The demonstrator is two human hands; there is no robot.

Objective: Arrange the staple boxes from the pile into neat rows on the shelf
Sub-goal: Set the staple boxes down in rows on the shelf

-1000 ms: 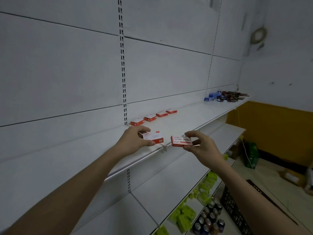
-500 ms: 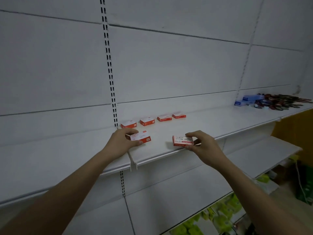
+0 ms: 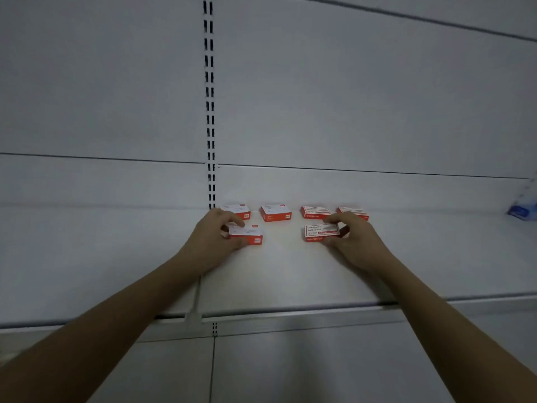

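Several red-and-white staple boxes stand in a row at the back of the white shelf (image 3: pixel 290 274): the leftmost (image 3: pixel 239 210), a second (image 3: pixel 275 212), a third (image 3: pixel 314 212) and a fourth (image 3: pixel 353 212). My left hand (image 3: pixel 213 238) grips another box (image 3: pixel 247 234) resting on the shelf in front of the leftmost one. My right hand (image 3: pixel 353 239) holds a box (image 3: pixel 321 231) down on the shelf in front of the third one. Thumb and fingers pinch each box from the sides.
A slotted upright (image 3: pixel 209 112) runs down the white back panel just left of the row. Blue packages (image 3: pixel 523 209) lie at the far right of the shelf. A white label clip (image 3: pixel 194 311) hangs on the shelf's metal front rail (image 3: pixel 290 314).
Both hands have carried their boxes from the shelf's front edge deeper in, setting them down just in front of the back row. My view has swung to face the shelf squarely.
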